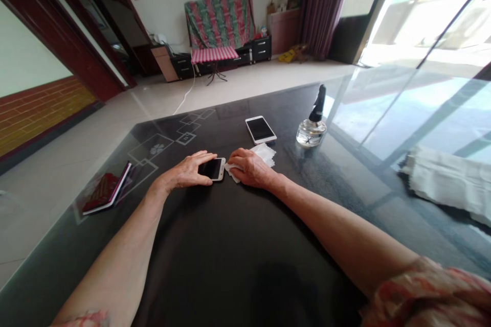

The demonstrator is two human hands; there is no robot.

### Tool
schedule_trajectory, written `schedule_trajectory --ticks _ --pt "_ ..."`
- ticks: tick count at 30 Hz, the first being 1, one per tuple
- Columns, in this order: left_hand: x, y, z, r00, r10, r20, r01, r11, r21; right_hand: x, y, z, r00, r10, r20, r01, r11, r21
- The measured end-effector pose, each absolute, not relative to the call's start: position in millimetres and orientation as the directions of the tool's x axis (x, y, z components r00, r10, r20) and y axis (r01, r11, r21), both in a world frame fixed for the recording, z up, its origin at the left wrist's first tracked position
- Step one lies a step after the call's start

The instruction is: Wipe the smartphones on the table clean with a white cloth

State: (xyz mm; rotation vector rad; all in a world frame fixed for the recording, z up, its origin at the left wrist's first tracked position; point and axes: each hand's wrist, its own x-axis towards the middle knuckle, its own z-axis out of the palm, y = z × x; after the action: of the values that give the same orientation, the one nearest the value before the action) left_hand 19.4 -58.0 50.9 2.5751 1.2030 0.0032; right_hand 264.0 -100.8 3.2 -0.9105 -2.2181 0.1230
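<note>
A smartphone (211, 169) with a dark screen and pale frame lies flat on the black glossy table (215, 255). My left hand (187, 169) grips it by its long edges, thumb on the near side and fingers on the far side. Just right of the phone's end, my right hand (251, 167) is closed over a white tissue (264, 153), with part of it spreading out behind the knuckles. Beyond the tissue lies a second, white-framed smartphone (261, 129), screen up and dark. To its right stands a clear spray bottle (311, 132) with a black trigger head.
A dark red notebook (107, 190) lies near the table's left edge. On the right is a folded whitish cloth (450, 181). Across the tiled floor stand a small striped table (215, 54) and a cabinet with a patterned cover (220, 19).
</note>
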Motion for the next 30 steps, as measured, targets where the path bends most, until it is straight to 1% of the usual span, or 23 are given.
schedule_trajectory --ticks 3,7,11,13,17,23,25,30 --pt "21.2 -59.1 53.4 0.692 0.713 -0.115 0.712 -0.647 0.272 262.6 -101.4 2.3 -0.486 0.655 0.578 0.595 0.733 -0.329" --pt "25.3 -65.8 61.0 0.738 0.644 -0.201 0.674 -0.693 0.257 262.9 -101.4 0.8 -0.486 0.673 0.558 0.625 0.714 -0.317" --pt "33.9 -74.9 65.7 0.698 0.665 -0.264 0.714 -0.671 0.199 264.3 -102.4 1.9 -0.491 0.689 0.534 0.642 0.7 -0.313" --pt "37.1 -76.5 63.5 0.681 0.694 -0.232 0.731 -0.664 0.16 264.8 -103.1 3.1 -0.497 0.691 0.524 0.647 0.698 -0.307" --pt "35.1 -72.2 55.4 0.636 0.768 -0.07 0.771 -0.634 0.051 265.4 -104.0 5.2 -0.492 0.695 0.524 0.653 0.693 -0.306" --pt "38.1 -61.0 57.2 0.574 0.816 -0.074 0.819 -0.573 0.033 265.6 -104.6 7.1 -0.49 0.698 0.522 0.671 0.684 -0.286" --pt "46.6 -55.3 60.1 0.574 0.811 -0.11 0.818 -0.574 0.032 265.9 -104.1 6.5 -0.469 0.717 0.516 0.699 0.658 -0.278" --pt "63.2 -37.5 68.7 0.63 0.721 -0.288 0.767 -0.637 0.08 267.2 -100.8 2.1 -0.359 0.764 0.536 0.764 0.571 -0.301"
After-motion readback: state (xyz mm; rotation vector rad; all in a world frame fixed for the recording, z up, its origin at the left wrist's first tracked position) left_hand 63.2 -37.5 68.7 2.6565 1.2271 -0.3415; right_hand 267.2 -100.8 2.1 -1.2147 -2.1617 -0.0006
